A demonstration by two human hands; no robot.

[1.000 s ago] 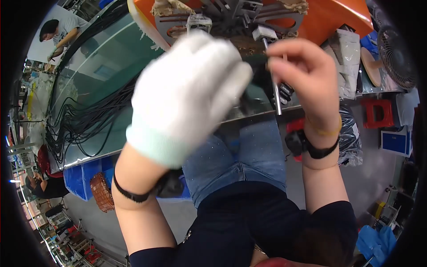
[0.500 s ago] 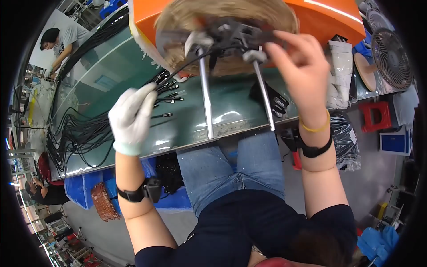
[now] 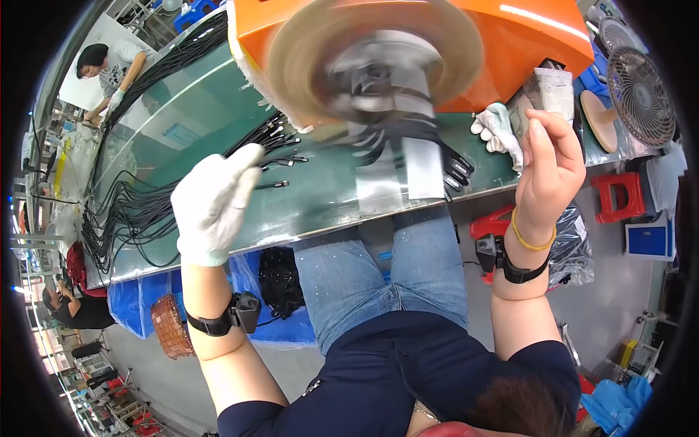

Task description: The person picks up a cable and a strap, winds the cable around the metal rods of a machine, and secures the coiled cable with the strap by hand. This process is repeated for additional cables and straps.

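My left hand (image 3: pixel 215 204), in a white glove, hovers over the table's near edge beside a bundle of black cables (image 3: pixel 135 215). Its fingers are pressed together, and anything between them is hidden. Ahead of me a round disc (image 3: pixel 291 73) on an orange machine (image 3: pixel 535 36) spins in a blur. Its blurred metal rods (image 3: pixel 426 167) carry dark cable (image 3: pixel 397 131) round with them. My bare right hand (image 3: pixel 550 167) is raised to the right of the disc, fingers curled but apart, holding nothing.
Black-banded coiled cables (image 3: pixel 456 171) and a white glove (image 3: pixel 499 131) lie right of the disc. Beyond stand a fan (image 3: pixel 641 95) and a red stool (image 3: pixel 619 191). A co-worker (image 3: pixel 116 69) leans over the far left. A wicker basket (image 3: pixel 169 328) sits below the table.
The rods and disc have gone from slower turning to fast, blurred spinning. My right hand has drawn back to the right. The cable stretched from my left hand is no longer visible there.
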